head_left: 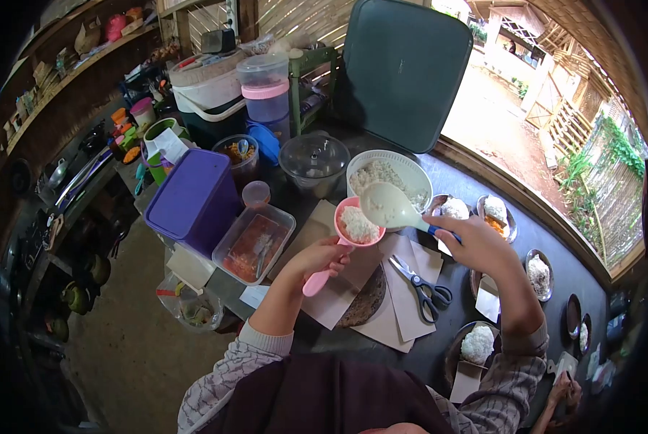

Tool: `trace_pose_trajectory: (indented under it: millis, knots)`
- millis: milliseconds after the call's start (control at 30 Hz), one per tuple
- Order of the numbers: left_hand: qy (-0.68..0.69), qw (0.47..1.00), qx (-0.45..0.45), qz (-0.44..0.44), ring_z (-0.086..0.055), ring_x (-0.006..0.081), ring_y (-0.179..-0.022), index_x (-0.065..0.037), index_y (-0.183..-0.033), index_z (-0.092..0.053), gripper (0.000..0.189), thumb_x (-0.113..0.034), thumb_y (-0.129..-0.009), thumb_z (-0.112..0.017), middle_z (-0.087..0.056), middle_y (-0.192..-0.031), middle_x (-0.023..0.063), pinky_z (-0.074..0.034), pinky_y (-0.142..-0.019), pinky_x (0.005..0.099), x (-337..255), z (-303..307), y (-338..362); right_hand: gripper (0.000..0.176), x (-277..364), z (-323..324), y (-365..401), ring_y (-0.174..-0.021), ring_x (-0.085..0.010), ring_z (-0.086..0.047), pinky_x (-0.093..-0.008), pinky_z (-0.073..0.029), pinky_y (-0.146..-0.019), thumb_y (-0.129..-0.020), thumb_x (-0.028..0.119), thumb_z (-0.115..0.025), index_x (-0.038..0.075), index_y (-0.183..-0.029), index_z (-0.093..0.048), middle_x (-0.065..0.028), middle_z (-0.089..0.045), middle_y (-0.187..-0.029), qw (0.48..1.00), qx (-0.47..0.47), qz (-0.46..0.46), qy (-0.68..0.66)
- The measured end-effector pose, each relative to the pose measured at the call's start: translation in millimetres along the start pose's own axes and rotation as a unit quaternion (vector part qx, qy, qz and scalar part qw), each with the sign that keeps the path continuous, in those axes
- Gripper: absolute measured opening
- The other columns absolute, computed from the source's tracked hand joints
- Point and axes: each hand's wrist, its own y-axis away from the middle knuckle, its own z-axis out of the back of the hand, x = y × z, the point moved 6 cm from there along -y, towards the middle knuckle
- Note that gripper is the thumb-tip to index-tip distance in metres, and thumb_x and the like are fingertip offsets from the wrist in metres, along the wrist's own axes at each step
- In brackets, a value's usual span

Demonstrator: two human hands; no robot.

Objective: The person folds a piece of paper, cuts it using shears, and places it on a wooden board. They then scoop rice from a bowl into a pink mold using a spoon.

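My left hand (324, 259) is closed round the handle of a pink scoop (340, 239), whose cup holds white rice (358, 223). In my right hand (468, 239) is the blue handle of a large pale spoon (390, 205). The spoon's bowl touches or overlaps the right rim of the pink cup, with some rice grains on it. Just behind both stands a white tub (419, 170) partly filled with rice. Beneath the hands are brown paper sheets (324, 289) and black-handled scissors (419, 287).
Plates with rice mounds (538, 275) stand to the right. At left are a purple box (194, 195), a clear container of red sauce (255, 242) and a lidded pot (314, 163). A dark tray (403, 72) leans behind. Another person's hands (564, 394) show at lower right.
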Motion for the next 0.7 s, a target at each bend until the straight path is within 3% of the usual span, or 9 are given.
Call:
trace_pose_trajectory:
  millis: [67,267,300,367,433,533,700]
  knots:
    - [-0.009,1.000,0.003,-0.003,-0.034,0.0026,-0.047,-0.006,-0.101,-0.045,0.018,-0.013,-0.087,-0.052,-0.045,-0.070,-0.0002,-0.031,-0.039,0.0162,2.5,0.6,-2.8,0.031,12.7,10.2,5.9,-0.072,-0.0326,-0.060,-0.0397,-0.046,-0.067,-0.088,0.024,-0.048,0.022,-0.118,-0.055,-0.0158,-0.063,-0.082,0.999,0.001,0.006,0.035]
    - [-0.084,0.994,0.066,-0.018,-0.036,0.0038,-0.047,-0.005,-0.102,-0.046,0.017,-0.010,-0.086,-0.050,-0.042,-0.068,-0.0010,-0.031,-0.039,0.0180,5.9,-12.4,-1.6,0.030,16.1,-0.8,1.8,-0.078,-0.0303,-0.061,-0.0381,-0.047,-0.072,-0.088,0.029,-0.048,0.022,-0.116,-0.057,-0.0151,-0.064,-0.087,0.987,0.148,-0.030,0.055]
    - [-0.112,0.992,0.059,-0.024,-0.036,0.0042,-0.047,-0.005,-0.107,-0.045,0.022,-0.010,-0.086,-0.050,-0.043,-0.068,-0.0010,-0.031,-0.039,0.0190,6.3,-15.3,0.8,0.029,13.8,-7.0,0.2,-0.080,-0.0300,-0.061,-0.0371,-0.047,-0.073,-0.088,0.029,-0.048,0.022,-0.114,-0.058,-0.0150,-0.064,-0.090,0.989,0.146,0.008,0.031]
    - [-0.137,0.989,0.056,-0.029,-0.036,0.0046,-0.048,-0.004,-0.112,-0.044,0.027,-0.010,-0.086,-0.051,-0.043,-0.068,-0.0010,-0.032,-0.040,0.0200,11.1,-15.7,0.2,0.029,11.8,-14.4,-0.2,-0.082,-0.0301,-0.061,-0.0370,-0.047,-0.074,-0.088,0.028,-0.048,0.020,-0.115,-0.058,-0.0148,-0.064,-0.091,0.982,0.183,-0.025,0.026]
    - [-0.177,0.981,0.062,-0.055,-0.044,0.0072,-0.051,0.002,-0.117,-0.040,0.048,0.004,-0.070,-0.043,-0.048,-0.071,0.0020,-0.036,-0.043,0.0225,15.8,-15.1,-2.7,0.030,9.9,-22.1,-0.5,-0.084,-0.0303,-0.061,-0.0368,-0.047,-0.076,-0.088,0.027,-0.049,0.018,-0.115,-0.058,-0.0147,-0.064,-0.093,0.973,0.224,-0.053,0.026]
    - [-0.183,0.979,0.077,-0.051,-0.047,0.0088,-0.051,0.004,-0.119,-0.039,0.056,0.006,-0.063,-0.037,-0.051,-0.074,0.0056,-0.037,-0.043,0.0228,15.0,-20.5,0.5,0.030,8.6,-29.8,-3.4,-0.087,-0.0307,-0.061,-0.0364,-0.046,-0.078,-0.088,0.025,-0.049,0.013,-0.114,-0.058,-0.0144,-0.064,-0.097,0.971,0.235,-0.039,-0.016]
    - [-0.186,0.980,0.062,-0.033,-0.048,0.0101,-0.052,0.004,-0.116,-0.040,0.052,0.005,-0.065,-0.040,-0.051,-0.075,0.0080,-0.039,-0.044,0.0242,18.4,-23.8,6.6,0.030,8.1,-33.8,-7.8,-0.091,-0.0313,-0.060,-0.0356,-0.045,-0.081,-0.089,0.024,-0.049,0.009,-0.113,-0.057,-0.0145,-0.063,-0.101,0.969,0.245,0.004,-0.024]
